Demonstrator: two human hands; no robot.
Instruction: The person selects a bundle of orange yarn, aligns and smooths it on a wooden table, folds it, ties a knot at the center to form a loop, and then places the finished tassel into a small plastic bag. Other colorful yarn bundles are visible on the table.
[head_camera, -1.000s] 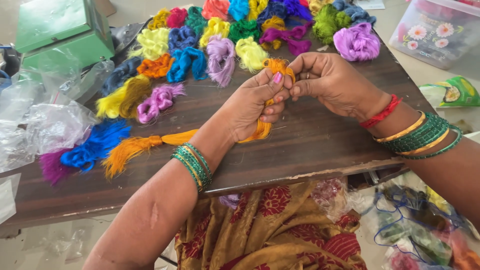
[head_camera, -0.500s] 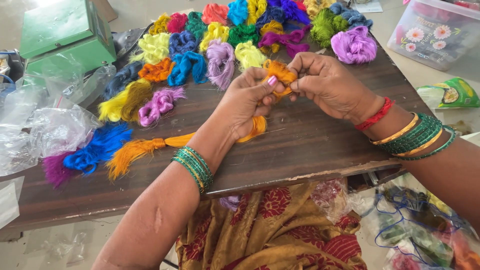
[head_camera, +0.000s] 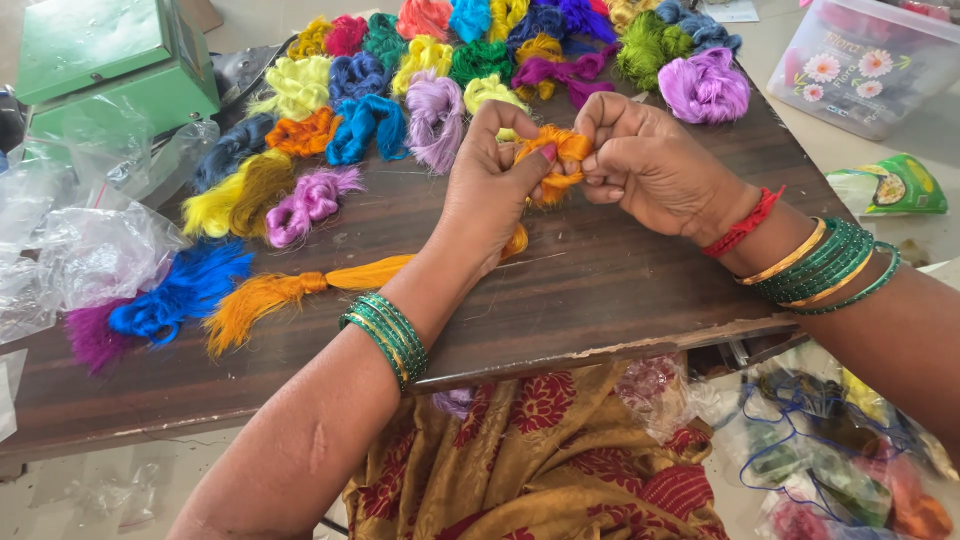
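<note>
The orange thread bundle (head_camera: 552, 160) is held between both hands above the dark wooden table (head_camera: 600, 290). The left hand (head_camera: 495, 185) is closed narrow on it: thumb and forefinger pinch the knotted upper part from the left side. The right hand (head_camera: 650, 165) is also closed on it, fingers curled into a loose fist, gripping the same knot from the right. The two sets of fingertips nearly touch, with only the bunched orange fibre between them.

Key relation: the bundle does not end at the knot. Its long axis runs from the pinch point down and back toward the person's left, passing under the left palm and wrist. It emerges beside the green bangles (head_camera: 385, 335) as a long orange tassel tail (head_camera: 290, 295) lying flat on the table. The free length therefore lies wholly on the left hand's side, behind and below that hand. The right hand has none of it on its side. The left hand is the nearer one to the tail; the left forearm crosses over it.

Surroundings relative to the hands:
- Beyond the fingertips, away from the person: many coiled thread bundles in yellow, green, blue and lilac (head_camera: 435, 115).
- Just past the right hand: a purple coil (head_camera: 705, 85).
- Outward from the left forearm: a blue tassel (head_camera: 175, 295), near the orange tail's frayed end but apart from it.
- Farther left: crumpled clear plastic bags (head_camera: 70, 240).
</note>
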